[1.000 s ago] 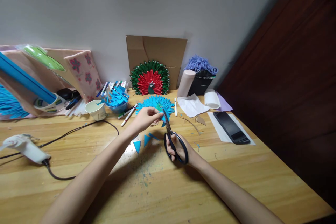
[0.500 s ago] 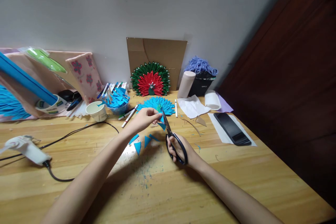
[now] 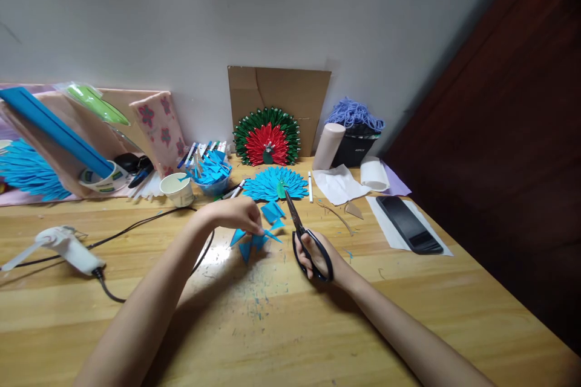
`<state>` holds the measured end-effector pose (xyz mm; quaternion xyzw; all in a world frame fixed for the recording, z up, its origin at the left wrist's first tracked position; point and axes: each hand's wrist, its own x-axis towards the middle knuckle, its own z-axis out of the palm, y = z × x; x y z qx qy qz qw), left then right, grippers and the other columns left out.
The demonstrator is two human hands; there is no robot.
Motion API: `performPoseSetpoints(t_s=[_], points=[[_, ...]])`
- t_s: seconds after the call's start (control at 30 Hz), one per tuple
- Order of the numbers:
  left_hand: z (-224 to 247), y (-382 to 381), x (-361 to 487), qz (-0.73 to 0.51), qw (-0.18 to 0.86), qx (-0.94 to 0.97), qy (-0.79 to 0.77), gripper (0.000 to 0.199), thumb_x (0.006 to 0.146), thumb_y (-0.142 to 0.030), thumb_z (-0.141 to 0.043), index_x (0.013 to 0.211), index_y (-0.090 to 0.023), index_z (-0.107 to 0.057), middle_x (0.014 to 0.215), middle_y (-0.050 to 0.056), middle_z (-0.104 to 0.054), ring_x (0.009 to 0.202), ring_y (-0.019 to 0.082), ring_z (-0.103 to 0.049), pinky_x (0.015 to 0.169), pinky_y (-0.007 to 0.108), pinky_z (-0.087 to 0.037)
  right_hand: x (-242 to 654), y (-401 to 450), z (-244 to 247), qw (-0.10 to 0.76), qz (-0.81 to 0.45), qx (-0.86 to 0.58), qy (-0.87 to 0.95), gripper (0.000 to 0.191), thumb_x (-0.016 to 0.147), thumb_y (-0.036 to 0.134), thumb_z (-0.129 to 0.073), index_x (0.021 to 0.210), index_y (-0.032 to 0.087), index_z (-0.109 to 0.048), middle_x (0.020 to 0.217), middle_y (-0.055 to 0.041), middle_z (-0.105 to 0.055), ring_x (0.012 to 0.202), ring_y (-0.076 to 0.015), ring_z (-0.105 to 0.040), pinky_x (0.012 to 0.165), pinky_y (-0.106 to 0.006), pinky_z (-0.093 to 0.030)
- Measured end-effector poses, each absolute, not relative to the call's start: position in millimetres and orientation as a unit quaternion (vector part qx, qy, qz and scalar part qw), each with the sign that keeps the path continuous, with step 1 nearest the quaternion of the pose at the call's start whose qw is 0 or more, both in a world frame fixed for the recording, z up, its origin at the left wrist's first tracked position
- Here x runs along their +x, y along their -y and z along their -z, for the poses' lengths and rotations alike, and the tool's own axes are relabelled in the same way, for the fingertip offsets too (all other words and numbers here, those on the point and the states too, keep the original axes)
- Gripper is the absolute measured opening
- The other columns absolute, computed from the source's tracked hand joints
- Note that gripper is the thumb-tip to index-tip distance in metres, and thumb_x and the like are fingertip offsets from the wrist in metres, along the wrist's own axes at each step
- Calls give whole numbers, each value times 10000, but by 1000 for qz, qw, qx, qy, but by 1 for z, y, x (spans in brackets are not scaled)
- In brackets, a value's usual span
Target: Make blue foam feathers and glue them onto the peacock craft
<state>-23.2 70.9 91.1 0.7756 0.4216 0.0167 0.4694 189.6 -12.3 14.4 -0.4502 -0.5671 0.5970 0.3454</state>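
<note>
My right hand (image 3: 316, 256) is wrapped through the black handles of a pair of scissors (image 3: 297, 221), whose blades look closed and point away from me. Thumb and fingertips of my left hand (image 3: 238, 216) pinch a thin pointed blue piece (image 3: 273, 236) low over the table. Several small blue triangles (image 3: 246, 250) lie just under and beside those fingers. A blue square-cut piece (image 3: 272, 211) rests a little farther back. Beyond the scissor tips lies a blue petalled fan (image 3: 258, 184) with a green shape (image 3: 281, 189) at its middle.
A red and green peacock fan (image 3: 267, 136) leans on cardboard (image 3: 295, 87). To the left are a bowl of blue strips (image 3: 212, 175), a paper cup (image 3: 177, 190) and a white glue gun (image 3: 68, 248) with its cable. A phone (image 3: 408, 224) lies right.
My left hand has moved down and left, away from the scissor blades to the small blue pieces. The square-cut blue piece now lies on the table. My view has shifted slightly left.
</note>
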Motion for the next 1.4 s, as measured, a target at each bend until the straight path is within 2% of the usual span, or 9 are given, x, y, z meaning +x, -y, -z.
performPoseSetpoints(t_s=[0.1,0.23,0.37,0.5,0.67,0.8,0.97,1.27,1.4], points=[[-82,-77,-29,-9,374,798,-472,135,508,-280,-728,482,-187,-634,462,-5,-576,484,136,-514,472,224,-311,191,14,-13,343,-595,-435,582,645,610,823,-367,666,181,-410,405,94,-358,291,-41,-335,294,-162,-338],[-68,-85,-19,-145,230,773,-573,162,588,-330,-679,592,-180,-618,574,19,-595,585,160,-536,526,229,-313,192,13,-10,359,-598,-434,571,641,619,818,-366,685,182,-416,408,97,-362,289,-46,-338,297,-167,-343],[-48,-88,-4,-146,240,776,-564,293,699,-439,-591,603,-163,-575,604,51,-595,605,180,-545,538,248,-313,192,10,-8,370,-606,-443,547,642,612,820,-375,692,185,-414,408,96,-372,283,-49,-345,294,-168,-340],[-33,-82,4,-144,215,753,-605,333,548,-345,-739,750,-152,-558,722,61,-616,704,215,-565,544,247,-319,192,10,-8,371,-607,-452,539,632,631,810,-372,700,183,-419,411,94,-379,283,-48,-350,293,-164,-338],[-31,-79,7,-154,299,730,-595,304,527,-193,-735,776,-149,-566,675,17,-607,698,190,-576,559,235,-357,190,10,-12,383,-601,-463,526,625,622,808,-385,688,187,-412,400,98,-368,290,-50,-345,300,-170,-340],[-38,-83,10,-180,407,714,-540,328,539,-218,-733,823,-139,-590,590,-32,-556,582,137,-551,528,222,-376,189,6,-13,433,-576,-486,495,491,724,678,-464,713,188,-424,429,96,-388,318,-58,-387,330,-170,-350],[-57,-77,16,-263,551,664,-431,404,590,-185,-712,949,-119,-537,654,-33,-564,616,102,-558,616,233,-427,196,-3,-15,517,-487,-507,488,412,671,533,-649,787,191,-449,605,31,-561,456,-98,-534,446,-217,-439],[-70,-63,28,-287,595,645,-383,420,597,-115,-712,974,-124,-528,667,-32,-561,624,90,-558,643,251,-457,198,-4,-21,548,-447,-515,484,404,626,472,-711,775,198,-454,514,23,-594,484,-174,-605,485,-286,-484],[-69,-59,34,-313,576,641,-399,420,634,-209,-712,999,-123,-524,691,-18,-555,656,102,-556,644,257,-452,199,-7,-23,583,-452,-495,459,390,632,457,-710,770,204,-447,515,34,-591,492,-173,-612,500,-289,-493]])
